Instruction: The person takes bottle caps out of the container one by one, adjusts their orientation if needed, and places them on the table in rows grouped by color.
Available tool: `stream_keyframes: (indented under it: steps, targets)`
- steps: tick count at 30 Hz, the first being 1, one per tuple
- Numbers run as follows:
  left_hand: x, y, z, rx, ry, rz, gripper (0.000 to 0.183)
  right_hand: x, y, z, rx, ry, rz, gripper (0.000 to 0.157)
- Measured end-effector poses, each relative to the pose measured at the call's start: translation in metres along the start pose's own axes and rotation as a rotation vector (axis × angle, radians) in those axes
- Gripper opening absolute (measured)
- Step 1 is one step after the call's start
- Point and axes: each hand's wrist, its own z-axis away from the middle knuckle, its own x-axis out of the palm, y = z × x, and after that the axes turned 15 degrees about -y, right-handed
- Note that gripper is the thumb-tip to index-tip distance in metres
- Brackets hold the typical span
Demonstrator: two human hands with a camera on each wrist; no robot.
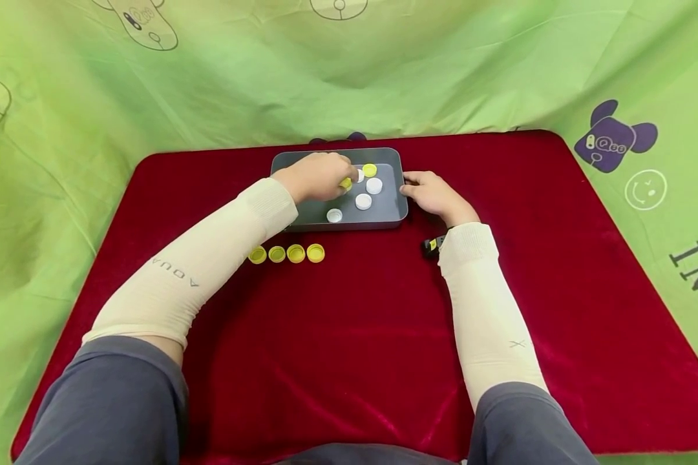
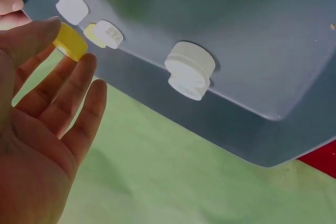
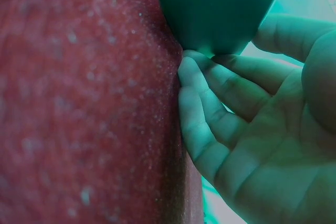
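Note:
My left hand (image 1: pixel 320 175) reaches over the grey tray (image 1: pixel 384 214) and pinches a yellow bottle cap (image 2: pixel 72 42) between thumb and fingertips. Below that hand, several white bottle caps (image 1: pixel 363 201) and another yellow cap (image 1: pixel 370 170) lie in the tray. In the left wrist view, two white caps (image 2: pixel 190 61) sit close together, one overlapping the other. My right hand (image 1: pixel 436 196) rests against the tray's right side, its thumb and fingertips touching the outer wall (image 3: pixel 215 14) with the fingers loosely bent.
Several yellow caps (image 1: pixel 296 253) stand in a row on the red cloth (image 1: pixel 349 336), in front of the tray. A small black device (image 1: pixel 432 247) is at my right wrist. Green printed fabric (image 1: pixel 384 77) hangs behind the table and along its sides.

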Motion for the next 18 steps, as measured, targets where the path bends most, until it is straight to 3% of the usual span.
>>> stream_keyframes:
  steps: [18]
  targets:
    - [0.014, 0.0, 0.025, 0.032, 0.088, 0.012, 0.03, 0.001, 0.002, -0.001, 0.008, -0.003, -0.036, 0.053]
